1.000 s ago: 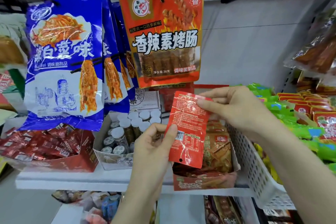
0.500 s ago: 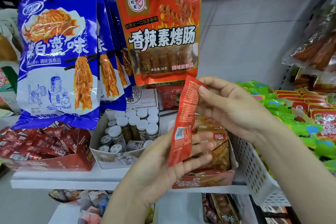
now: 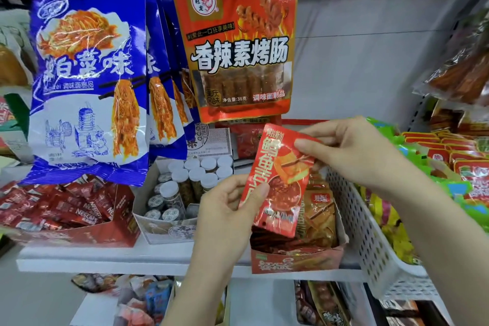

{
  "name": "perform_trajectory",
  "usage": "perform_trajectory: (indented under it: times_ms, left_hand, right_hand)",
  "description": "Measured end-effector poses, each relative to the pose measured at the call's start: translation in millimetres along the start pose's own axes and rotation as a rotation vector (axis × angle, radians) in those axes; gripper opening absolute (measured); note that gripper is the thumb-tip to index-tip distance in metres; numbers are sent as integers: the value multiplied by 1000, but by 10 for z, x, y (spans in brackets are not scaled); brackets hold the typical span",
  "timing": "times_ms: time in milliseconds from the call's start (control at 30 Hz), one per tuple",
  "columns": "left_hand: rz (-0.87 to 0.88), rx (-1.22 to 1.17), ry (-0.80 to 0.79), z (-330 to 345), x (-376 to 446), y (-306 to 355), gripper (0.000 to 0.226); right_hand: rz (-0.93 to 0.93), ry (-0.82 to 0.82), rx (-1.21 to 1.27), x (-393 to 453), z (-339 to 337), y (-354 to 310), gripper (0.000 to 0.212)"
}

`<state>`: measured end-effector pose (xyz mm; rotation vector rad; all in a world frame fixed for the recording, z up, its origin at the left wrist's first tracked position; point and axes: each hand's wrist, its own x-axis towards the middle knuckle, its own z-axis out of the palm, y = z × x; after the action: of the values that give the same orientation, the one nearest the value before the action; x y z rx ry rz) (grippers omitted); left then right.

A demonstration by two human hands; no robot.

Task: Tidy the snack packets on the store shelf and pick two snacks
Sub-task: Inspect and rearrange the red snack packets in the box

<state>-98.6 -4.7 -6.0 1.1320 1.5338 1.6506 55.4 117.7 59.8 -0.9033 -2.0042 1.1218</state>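
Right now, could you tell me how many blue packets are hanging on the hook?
3 visible: the front one, a second behind it, a third further back; more may be hidden behind.

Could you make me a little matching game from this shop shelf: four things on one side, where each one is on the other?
Things:
1. red packet
2. blue bags
3. jars
4. Nescafe sachets

Places:
A. in the white box, mid-shelf
B. hanging, upper left
C. in the red box, far left
D. held in both hands

Pairs: 1-D, 2-B, 3-A, 4-C
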Motion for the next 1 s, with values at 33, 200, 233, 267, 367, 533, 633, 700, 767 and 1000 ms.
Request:
perform_trajectory:
  times_ms: [33, 200, 233, 267, 367, 533, 633, 700, 767, 1000]
  left_hand:
    - [55, 94, 18, -9, 14, -32, 14]
    - [180, 674, -44, -46, 129, -236, 47]
    - [160, 723, -113, -32, 154, -277, 53]
    - [146, 769, -173, -13, 177, -319, 57]
    - [160, 945, -285, 41, 225, -389, 54]
    - [165, 1003, -326, 12, 253, -441, 55]
    - [164, 993, -342, -41, 242, -450, 62]
    - [160, 986, -335, -75, 242, -463, 66]
    - [152, 998, -327, -91, 248, -484, 69]
    - [155, 1076, -357, -80, 249, -546, 70]
  right_hand:
    - [-33, 107, -30, 23, -2, 22, 10]
    - [-290, 514, -486, 71, -16, 166, 15]
    - [-349, 544, -551, 70, 33, 184, 15]
    - [-399, 553, -583, 67, 96, 195, 15]
    - [-464, 498, -596, 92, 282, 263, 16]
    - [-380, 350, -637, 136, 366, 419, 14]
    - [-359, 263, -688, 143, 393, 432, 15]
    - [-345, 209, -727, 169, 418, 375, 15]
    - [-341, 144, -776, 235, 457, 290, 15]
    - [-272, 23, -951, 538, 531, 159, 20]
